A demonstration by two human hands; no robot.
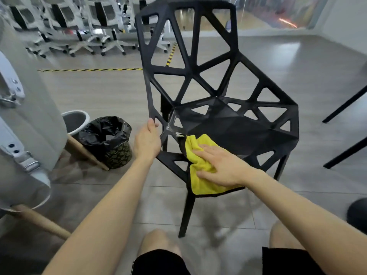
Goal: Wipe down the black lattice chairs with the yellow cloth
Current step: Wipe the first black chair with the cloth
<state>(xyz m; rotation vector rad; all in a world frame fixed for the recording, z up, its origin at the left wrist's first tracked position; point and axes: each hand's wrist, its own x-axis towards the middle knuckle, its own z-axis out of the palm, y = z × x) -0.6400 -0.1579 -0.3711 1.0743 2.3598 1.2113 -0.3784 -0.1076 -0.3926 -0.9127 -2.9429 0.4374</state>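
Standing on the grey floor right in front of the person, the black chair [248, 128] has its tall lattice back rising on the far side. Its seat opens toward the near right, so its long axis runs upright from the legs to the top of the back.

The left hand [148, 139] grips the frame's left edge where back meets seat, with the thumb on top and the fingers curled round the bar. The right hand [222, 165] lies flat on the yellow cloth [200, 181], fingers straight and slightly spread, pressing it onto the seat's near left corner. The cloth's lower part hangs over the seat edge.

A bin [108, 139] lined with a black bag stands near the chair's left, a grey bucket [76, 121] just behind it. Black table legs [345, 104] slant at the right. Office chairs [83, 26] line the far side beyond striped floor tape [89, 70].
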